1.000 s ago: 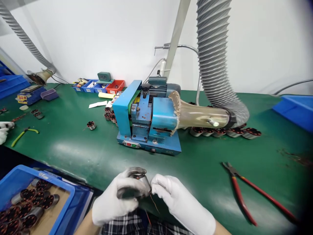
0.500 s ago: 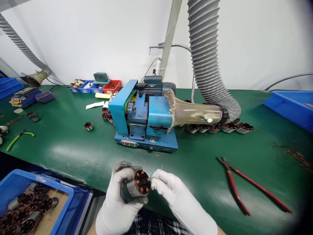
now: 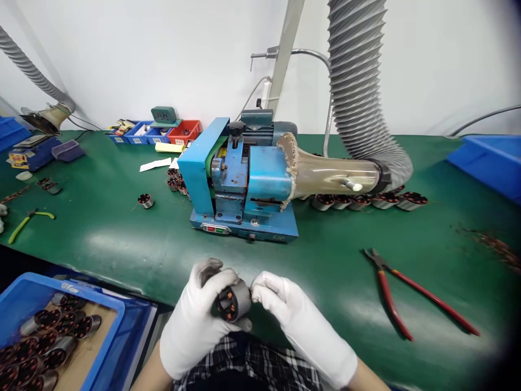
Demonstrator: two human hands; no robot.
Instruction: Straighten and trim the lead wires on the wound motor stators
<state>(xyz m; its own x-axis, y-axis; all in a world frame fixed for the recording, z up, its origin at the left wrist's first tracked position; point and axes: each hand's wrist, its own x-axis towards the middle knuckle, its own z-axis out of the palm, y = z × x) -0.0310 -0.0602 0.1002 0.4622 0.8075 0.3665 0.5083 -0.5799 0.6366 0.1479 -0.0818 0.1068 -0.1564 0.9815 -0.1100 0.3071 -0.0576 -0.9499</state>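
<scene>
My left hand (image 3: 199,315), in a white glove with greyed fingertips, is wrapped round a motor stator (image 3: 240,301). The stator is a silver metal ring with dark slots and copper windings, and its open face is tilted toward my lower left. My right hand (image 3: 273,296), also gloved in white, is closed in a pinch at the stator's right side. What its fingertips pinch, if anything, is hidden. Both hands are above the front edge of the green bench (image 3: 321,260), before a blue motor-driven machine (image 3: 268,174).
Red-handled pliers (image 3: 391,304) lie to the right. A blue crate (image 3: 116,320) of several stators stands at lower left. More stators (image 3: 385,201) line up behind the machine's clear duct (image 3: 334,176), and one stator (image 3: 145,201) sits left of it. Green-handled cutters (image 3: 30,220) lie far left.
The stator has been turned in my left hand, so its face now points lower left rather than right. My right hand stays pinched beside it. The view has shifted slightly.
</scene>
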